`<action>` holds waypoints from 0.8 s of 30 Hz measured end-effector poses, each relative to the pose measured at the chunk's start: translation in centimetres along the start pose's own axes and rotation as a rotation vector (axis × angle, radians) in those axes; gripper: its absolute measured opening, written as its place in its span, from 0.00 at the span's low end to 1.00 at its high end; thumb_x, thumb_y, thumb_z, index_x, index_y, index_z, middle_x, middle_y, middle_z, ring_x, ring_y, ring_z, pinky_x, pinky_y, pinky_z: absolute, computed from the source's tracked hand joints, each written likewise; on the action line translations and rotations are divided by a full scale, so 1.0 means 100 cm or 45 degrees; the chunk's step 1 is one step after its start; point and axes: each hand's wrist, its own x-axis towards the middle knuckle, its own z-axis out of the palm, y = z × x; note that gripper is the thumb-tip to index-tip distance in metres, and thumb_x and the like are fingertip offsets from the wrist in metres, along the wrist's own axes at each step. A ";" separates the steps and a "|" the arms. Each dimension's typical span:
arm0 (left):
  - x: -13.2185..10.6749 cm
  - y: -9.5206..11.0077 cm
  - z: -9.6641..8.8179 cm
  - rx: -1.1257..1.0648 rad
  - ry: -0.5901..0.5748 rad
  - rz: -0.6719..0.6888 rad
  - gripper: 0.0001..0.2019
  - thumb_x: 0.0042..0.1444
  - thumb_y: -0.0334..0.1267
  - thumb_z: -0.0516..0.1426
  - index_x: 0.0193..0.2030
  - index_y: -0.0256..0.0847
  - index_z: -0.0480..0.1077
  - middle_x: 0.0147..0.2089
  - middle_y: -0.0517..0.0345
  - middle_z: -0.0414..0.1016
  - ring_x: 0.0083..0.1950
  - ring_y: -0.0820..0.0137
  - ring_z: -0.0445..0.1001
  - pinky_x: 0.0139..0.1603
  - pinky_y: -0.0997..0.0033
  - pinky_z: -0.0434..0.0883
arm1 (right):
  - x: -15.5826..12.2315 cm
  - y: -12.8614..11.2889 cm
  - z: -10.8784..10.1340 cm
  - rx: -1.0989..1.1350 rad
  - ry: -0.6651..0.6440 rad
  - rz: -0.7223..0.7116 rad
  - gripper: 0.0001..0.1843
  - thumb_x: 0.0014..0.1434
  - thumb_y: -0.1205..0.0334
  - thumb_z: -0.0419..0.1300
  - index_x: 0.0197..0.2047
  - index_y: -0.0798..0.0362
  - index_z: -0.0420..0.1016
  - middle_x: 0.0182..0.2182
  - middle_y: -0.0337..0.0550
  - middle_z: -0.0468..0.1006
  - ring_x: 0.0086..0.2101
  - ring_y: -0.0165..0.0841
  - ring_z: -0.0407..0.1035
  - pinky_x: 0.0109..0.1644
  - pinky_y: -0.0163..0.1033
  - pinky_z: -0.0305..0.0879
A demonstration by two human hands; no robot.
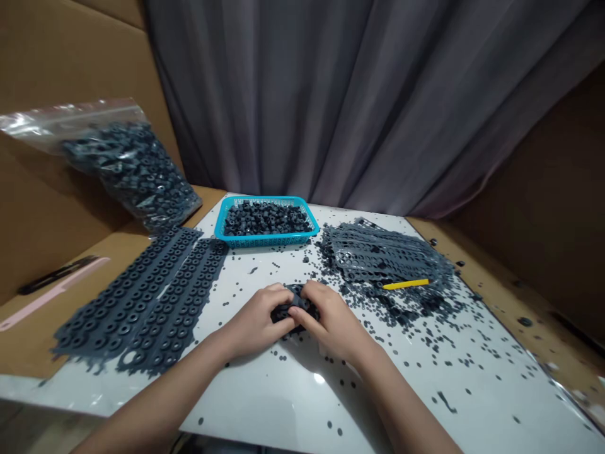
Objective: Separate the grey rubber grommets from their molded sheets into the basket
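My left hand (258, 318) and my right hand (328, 315) meet at the middle of the white table (293, 391). Both are closed on one small dark grey rubber piece (292, 304) with round rings, bunched up between the fingers. The piece is partly hidden by my fingers. To the left lie flat grey rubber sheets full of rings (142, 296). To the right sits a heap of punched-out grey sheets (382, 255) with a yellow stick (405, 284) on it.
A blue basket (227, 217) of loose grey rings stands behind my hands. A clear bag of grey rings (127, 167) leans on the cardboard wall at left. A pink tool (51, 293) lies far left. Small grey bits litter the table.
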 end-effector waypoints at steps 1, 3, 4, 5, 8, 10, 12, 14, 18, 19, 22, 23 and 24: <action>0.000 -0.001 0.000 0.006 -0.004 0.002 0.08 0.55 0.37 0.54 0.27 0.39 0.63 0.30 0.61 0.63 0.34 0.70 0.64 0.34 0.72 0.60 | 0.000 0.001 0.000 -0.001 -0.011 -0.014 0.11 0.61 0.59 0.52 0.28 0.52 0.58 0.28 0.39 0.65 0.30 0.32 0.59 0.34 0.36 0.53; 0.001 -0.003 -0.001 0.026 -0.011 -0.007 0.08 0.55 0.40 0.55 0.28 0.39 0.65 0.31 0.60 0.65 0.36 0.69 0.65 0.36 0.71 0.60 | 0.000 0.002 0.000 0.028 -0.029 -0.040 0.11 0.63 0.61 0.49 0.28 0.52 0.58 0.27 0.39 0.65 0.31 0.32 0.59 0.35 0.36 0.53; 0.001 -0.004 -0.002 0.032 -0.022 -0.009 0.08 0.55 0.41 0.55 0.28 0.39 0.66 0.31 0.60 0.65 0.36 0.69 0.64 0.36 0.71 0.60 | 0.000 0.002 0.000 0.068 -0.040 -0.049 0.12 0.64 0.61 0.48 0.28 0.52 0.58 0.27 0.39 0.64 0.30 0.32 0.59 0.34 0.36 0.53; 0.001 -0.005 -0.003 0.018 -0.038 -0.007 0.09 0.55 0.41 0.56 0.29 0.39 0.67 0.31 0.60 0.65 0.36 0.69 0.64 0.37 0.71 0.59 | 0.000 0.002 0.000 0.132 -0.055 -0.055 0.13 0.64 0.61 0.47 0.27 0.52 0.57 0.26 0.39 0.63 0.30 0.32 0.58 0.34 0.36 0.52; 0.003 -0.009 -0.004 -0.266 -0.123 0.026 0.11 0.56 0.43 0.55 0.29 0.38 0.68 0.30 0.60 0.65 0.35 0.70 0.64 0.37 0.71 0.59 | -0.001 0.001 0.002 0.472 -0.098 -0.035 0.16 0.64 0.57 0.47 0.26 0.53 0.58 0.25 0.38 0.63 0.29 0.30 0.58 0.33 0.35 0.52; 0.003 -0.011 -0.002 -0.592 -0.158 0.016 0.13 0.57 0.45 0.53 0.29 0.37 0.67 0.29 0.61 0.64 0.32 0.72 0.63 0.35 0.73 0.59 | -0.001 -0.001 0.006 0.803 -0.123 0.017 0.17 0.64 0.54 0.48 0.26 0.53 0.60 0.25 0.38 0.62 0.29 0.30 0.58 0.34 0.35 0.54; 0.003 -0.013 0.001 -0.861 -0.167 -0.029 0.16 0.56 0.47 0.54 0.26 0.37 0.66 0.26 0.62 0.62 0.29 0.74 0.61 0.33 0.74 0.59 | 0.000 -0.003 0.010 1.167 -0.156 0.077 0.17 0.62 0.50 0.49 0.28 0.53 0.61 0.24 0.38 0.61 0.28 0.30 0.58 0.34 0.36 0.56; 0.002 -0.013 0.004 -1.083 -0.089 -0.120 0.16 0.53 0.49 0.57 0.26 0.37 0.66 0.24 0.63 0.61 0.27 0.75 0.60 0.31 0.75 0.58 | 0.002 -0.002 0.011 1.467 -0.136 0.127 0.18 0.60 0.48 0.51 0.26 0.52 0.58 0.22 0.36 0.56 0.24 0.29 0.55 0.32 0.37 0.57; 0.002 -0.014 0.004 -1.341 0.282 -0.349 0.16 0.48 0.51 0.60 0.29 0.39 0.66 0.25 0.64 0.63 0.26 0.76 0.61 0.30 0.76 0.60 | 0.006 0.006 0.002 1.686 0.173 0.111 0.20 0.62 0.50 0.44 0.22 0.50 0.46 0.20 0.33 0.46 0.20 0.28 0.44 0.24 0.35 0.51; 0.002 -0.014 0.002 -1.294 0.334 -0.375 0.16 0.49 0.50 0.60 0.28 0.39 0.65 0.25 0.65 0.62 0.26 0.76 0.61 0.29 0.77 0.60 | 0.006 0.008 -0.001 1.653 0.241 0.096 0.20 0.63 0.51 0.42 0.22 0.50 0.44 0.20 0.33 0.45 0.20 0.28 0.43 0.24 0.36 0.50; 0.004 -0.010 -0.002 -1.024 0.407 -0.362 0.14 0.53 0.47 0.58 0.26 0.38 0.65 0.24 0.64 0.63 0.26 0.76 0.61 0.28 0.77 0.60 | 0.005 0.011 -0.007 1.377 0.347 0.094 0.19 0.64 0.53 0.40 0.23 0.50 0.48 0.22 0.35 0.48 0.22 0.30 0.46 0.26 0.37 0.51; 0.005 -0.008 -0.004 -0.964 0.430 -0.335 0.13 0.54 0.46 0.57 0.28 0.38 0.66 0.25 0.63 0.65 0.28 0.74 0.63 0.30 0.77 0.61 | 0.003 0.010 -0.008 1.248 0.370 0.094 0.18 0.64 0.53 0.41 0.24 0.50 0.51 0.22 0.36 0.50 0.23 0.30 0.48 0.28 0.38 0.51; 0.005 -0.006 -0.005 -0.937 0.446 -0.299 0.11 0.55 0.45 0.56 0.31 0.38 0.68 0.28 0.61 0.68 0.31 0.73 0.66 0.33 0.76 0.63 | 0.002 0.008 -0.010 1.114 0.395 0.088 0.18 0.64 0.53 0.42 0.25 0.51 0.53 0.23 0.36 0.52 0.24 0.30 0.50 0.29 0.38 0.51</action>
